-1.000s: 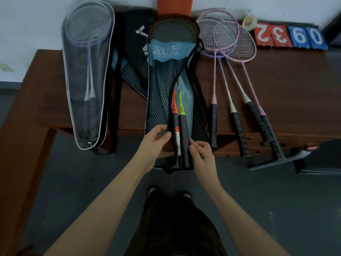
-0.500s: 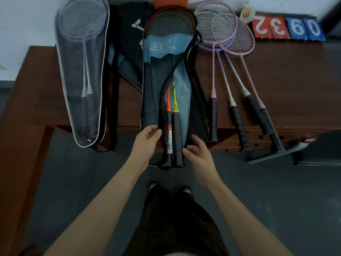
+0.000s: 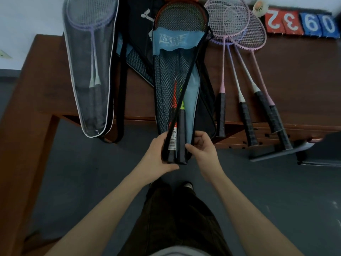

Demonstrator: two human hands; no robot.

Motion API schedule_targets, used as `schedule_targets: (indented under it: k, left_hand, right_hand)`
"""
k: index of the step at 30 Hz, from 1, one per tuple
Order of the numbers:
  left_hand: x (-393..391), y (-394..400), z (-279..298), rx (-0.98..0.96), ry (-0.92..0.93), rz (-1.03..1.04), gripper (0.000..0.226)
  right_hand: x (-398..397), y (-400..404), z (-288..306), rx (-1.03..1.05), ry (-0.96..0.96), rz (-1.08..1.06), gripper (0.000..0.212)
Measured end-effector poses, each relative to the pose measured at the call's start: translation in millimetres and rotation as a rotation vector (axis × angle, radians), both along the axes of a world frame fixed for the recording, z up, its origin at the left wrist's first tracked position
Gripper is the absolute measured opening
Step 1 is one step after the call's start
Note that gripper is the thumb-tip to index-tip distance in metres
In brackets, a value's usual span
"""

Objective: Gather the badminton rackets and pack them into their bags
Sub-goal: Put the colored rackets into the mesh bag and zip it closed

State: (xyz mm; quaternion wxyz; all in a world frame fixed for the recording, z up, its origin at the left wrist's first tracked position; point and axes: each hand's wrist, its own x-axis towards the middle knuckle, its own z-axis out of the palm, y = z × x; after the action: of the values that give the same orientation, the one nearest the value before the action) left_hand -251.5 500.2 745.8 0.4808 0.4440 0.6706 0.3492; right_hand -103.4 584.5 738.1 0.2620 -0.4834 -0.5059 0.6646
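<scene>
Now | blue mesh bag (image 3: 191, 100) half-open, two rackets (image 3: 178, 115) inside | both hands (image 3: 158, 150) pinching its bottom end

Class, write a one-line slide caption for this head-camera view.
Both hands, left and right, grip the handle end of the blue mesh bag holding two rackets; four loose rackets lie on the table.

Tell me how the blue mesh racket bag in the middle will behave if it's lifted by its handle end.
The blue mesh bag itself looks soft, so its loose flap would probably sag. The two rackets inside should keep it fairly stiff along its length. It is likely light, though head-heavy leverage may make the far end dip while the left hand and right hand hold only the bottom.
</scene>
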Motion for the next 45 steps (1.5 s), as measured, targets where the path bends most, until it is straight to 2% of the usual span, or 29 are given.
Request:
schedule_targets:
  k: [3,7,10,15,17,21,27,30,34,39,43,45]
  left_hand:
    - [-1.7,-0.3,0.7,0.035,0.075,0.039,0.08]
    - [-2.6,-4.7,-1.3,-0.03,0.13,0.111,0.06]
    - [0.5,-3.7,2.3,0.033,0.148,0.166,0.032]
    - [1.8,-4.6,4.7,0.063,0.081,0.217,0.022]
    - [3.5,-6.8,6.1,0.094,0.122,0.248,0.02]
    - [11.3,-11.1,2.4,0.162,0.393,0.264,0.02]
    - [22.2,-14.6,4.3,0.218,0.468,0.283,0.016]
    - [25.8,-16.7,10.4,0.261,0.438,0.335,0.017]
    - [31.8,-17.7,15.8,0.338,0.606,0.323,0.02]
    - [36.9,-27.9,18.4,0.314,0.496,0.495,0.016]
    - [38.3,-28.1,18.7,0.255,0.409,0.456,0.011]
    - [39.7,-25.7,15.8,0.216,0.47,0.383,0.008]
  right_hand:
    - [7.8,-7.1,1.1,-0.073,0.02,0.088,0.048]
    - [20.2,-10.2,-2.3,-0.181,0.094,0.111,0.067]
    - [20.3,-13.5,-2.9,-0.229,0.163,0.1,0.063]
    - [17.8,-17.3,-0.6,-0.21,0.147,0.002,0.043]
    - [14.0,-16.0,1.9,-0.16,0.094,0.012,0.04]
    - [10.1,-13.2,5.6,-0.11,0.007,0.043,0.038]
    - [12.2,-12.7,12.5,0.028,-0.088,0.145,0.036]
    - [15.3,-18.1,12.8,0.049,-0.049,0.146,0.034]
    - [16.4,-19.8,16.4,0.003,0.052,0.095,0.039]
    - [19.0,-24.6,11.1,-0.11,0.11,0.028,0.052]
    - [27.5,-29.9,3.0,-0.148,0.104,0.023,0.057]
    - [33.0,-31.3,0.7,-0.16,0.127,0.01,0.055]
